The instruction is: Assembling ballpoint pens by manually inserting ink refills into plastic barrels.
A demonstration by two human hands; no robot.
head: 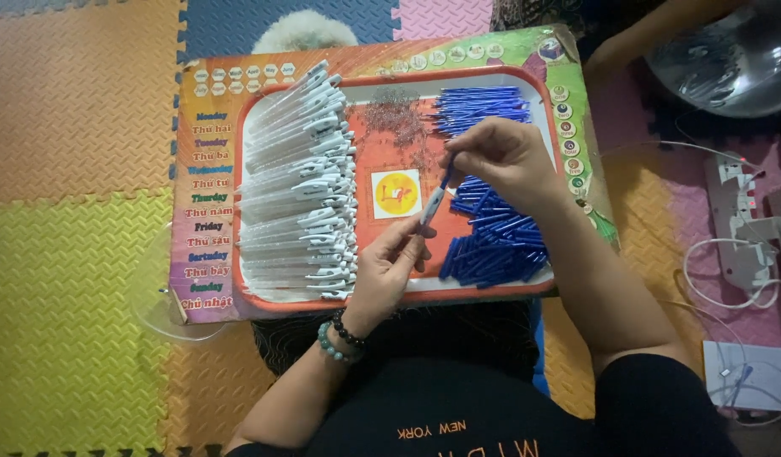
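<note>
Left hand is pinching the white pen barrel near its lower end, fingers curled around it. Right hand is pinching the blue refill at the barrel's top end, fingertips pressed together. Both are hovering over the middle of the orange tray, pen tilted, not touching the tray.

White barrels are lying stacked in a long row on the tray's left. Blue refills are piled on the right, a second bunch at the top right. Small metal springs are scattered at the top centre.

Risks, as a judgement: the refill could be going in crooked and jamming, since it's thin and held by the fingertips only. A forearm could be brushing the refill pile and spilling pieces off the tray edge. Springs are tiny and loose, easy to scatter.

The tray is sitting on a colourful printed board, which is lying on foam floor mats in orange, yellow, blue and pink. White cables and a power strip are lying on the right, a clear plastic bag at the top right. Lighting is dim.
</note>
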